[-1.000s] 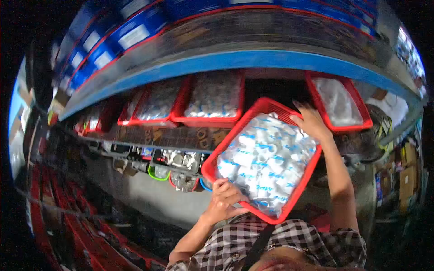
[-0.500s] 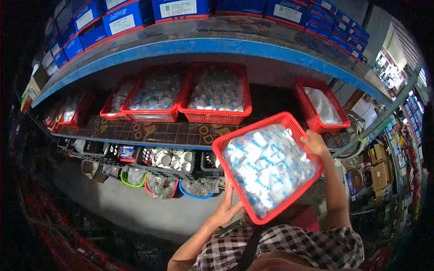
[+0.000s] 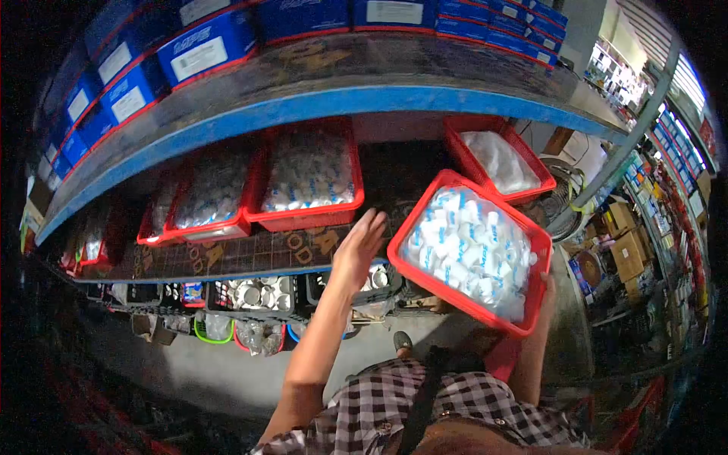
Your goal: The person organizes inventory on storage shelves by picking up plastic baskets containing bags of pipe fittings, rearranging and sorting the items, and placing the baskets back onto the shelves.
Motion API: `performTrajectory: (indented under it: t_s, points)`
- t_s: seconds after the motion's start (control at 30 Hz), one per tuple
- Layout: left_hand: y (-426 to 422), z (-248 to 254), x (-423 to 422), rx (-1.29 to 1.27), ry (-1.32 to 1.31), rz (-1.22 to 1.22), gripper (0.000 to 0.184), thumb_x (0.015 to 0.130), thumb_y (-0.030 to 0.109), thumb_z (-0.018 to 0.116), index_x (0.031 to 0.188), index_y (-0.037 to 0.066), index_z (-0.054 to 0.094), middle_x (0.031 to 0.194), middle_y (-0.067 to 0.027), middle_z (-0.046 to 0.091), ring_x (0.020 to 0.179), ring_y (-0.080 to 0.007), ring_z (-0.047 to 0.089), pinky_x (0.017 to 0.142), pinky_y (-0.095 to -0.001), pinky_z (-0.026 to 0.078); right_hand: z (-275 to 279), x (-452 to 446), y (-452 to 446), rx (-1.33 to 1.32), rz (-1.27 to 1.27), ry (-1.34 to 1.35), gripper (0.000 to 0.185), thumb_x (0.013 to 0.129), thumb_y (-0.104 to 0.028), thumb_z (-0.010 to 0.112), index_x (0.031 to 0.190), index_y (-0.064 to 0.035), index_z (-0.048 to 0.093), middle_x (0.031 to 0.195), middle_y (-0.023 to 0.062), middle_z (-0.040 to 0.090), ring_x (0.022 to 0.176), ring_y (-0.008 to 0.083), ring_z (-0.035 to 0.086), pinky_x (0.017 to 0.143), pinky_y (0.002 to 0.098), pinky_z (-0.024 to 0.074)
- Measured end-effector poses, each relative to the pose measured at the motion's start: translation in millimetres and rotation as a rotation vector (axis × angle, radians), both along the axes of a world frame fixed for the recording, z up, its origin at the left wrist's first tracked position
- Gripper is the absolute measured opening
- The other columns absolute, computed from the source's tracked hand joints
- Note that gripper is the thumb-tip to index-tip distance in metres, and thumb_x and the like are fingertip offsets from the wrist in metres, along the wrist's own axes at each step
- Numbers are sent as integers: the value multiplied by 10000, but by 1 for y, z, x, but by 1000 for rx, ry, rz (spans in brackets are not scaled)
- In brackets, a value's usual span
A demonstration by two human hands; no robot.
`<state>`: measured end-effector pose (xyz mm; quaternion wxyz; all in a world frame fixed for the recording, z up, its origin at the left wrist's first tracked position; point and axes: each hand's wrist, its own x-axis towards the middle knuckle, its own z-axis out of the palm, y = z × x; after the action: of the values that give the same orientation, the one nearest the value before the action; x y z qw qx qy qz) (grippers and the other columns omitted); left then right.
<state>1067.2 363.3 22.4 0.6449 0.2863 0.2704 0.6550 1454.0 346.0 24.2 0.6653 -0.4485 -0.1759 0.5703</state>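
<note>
A red plastic basket [image 3: 425, 282] full of bagged white pipe fittings [image 3: 474, 246] is in front of me, turned at an angle by the shelf's front edge. My right hand [image 3: 545, 297] grips its right side; most of those fingers are hidden behind the wall. To the left of the basket, my left hand [image 3: 359, 254] is off it, holding nothing, with fingers stretched toward the shelf. Whether the basket's far side rests on the shelf, I cannot tell.
Several red baskets of bagged fittings stand on the shelf [image 3: 220, 262], one red basket [image 3: 535, 189] at the right. Blue boxes [image 3: 199, 51] line the shelf above, behind a blue edge beam [image 3: 364, 100]. Black crates [image 3: 250, 296] sit below. A metal post [image 3: 644, 125] rises at right.
The basket has turned and shifted right, closer to the red basket at the right. My left hand has let go and moved up and left; my right hand has slid down the basket's right side.
</note>
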Motion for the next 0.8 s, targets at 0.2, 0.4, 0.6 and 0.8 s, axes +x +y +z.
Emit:
performTrajectory:
  t_s: [0.2, 0.4, 0.6, 0.8]
  points:
    - [-93, 5, 47, -191, 711, -49, 689, 894, 404, 516, 1372, -32, 278, 1384, -172, 369, 1257, -239, 388, 1065, -372, 253, -101, 1, 13, 131, -172, -139, 101, 843, -184, 502, 834, -86, 521, 799, 11, 538, 757, 126, 524, 732, 303, 444]
    - [-3, -25, 101, 108, 791, 210, 819, 882, 306, 552, 1414, -1, 9, 1448, -188, 162, 1334, -252, 185, 1092, -342, 154, -43, -101, -6, 176, -109, -279, 199, 897, -155, 476, 1072, -62, 469, 1004, 36, 503, 945, 137, 491, 836, 287, 401]
    - [54, -34, 69, 23, 576, 231, 675, 920, 411, 435, 1416, 33, 176, 1389, -117, 320, 1258, -203, 312, 1041, -313, 232, -2, -96, 35, 576, 172, -1175, 139, 859, -86, 535, 896, 36, 589, 974, 123, 560, 873, 215, 548, 767, 294, 432]
    - [28, -49, 94, -118, 274, 288, 270, 896, 234, 514, 1115, 90, 449, 751, 29, 436, 682, -86, 416, 642, -240, 356, 50, -35, 118, 599, -262, -1575, 158, 847, -180, 537, 894, -39, 590, 959, 110, 582, 919, 306, 542, 834, 394, 379]
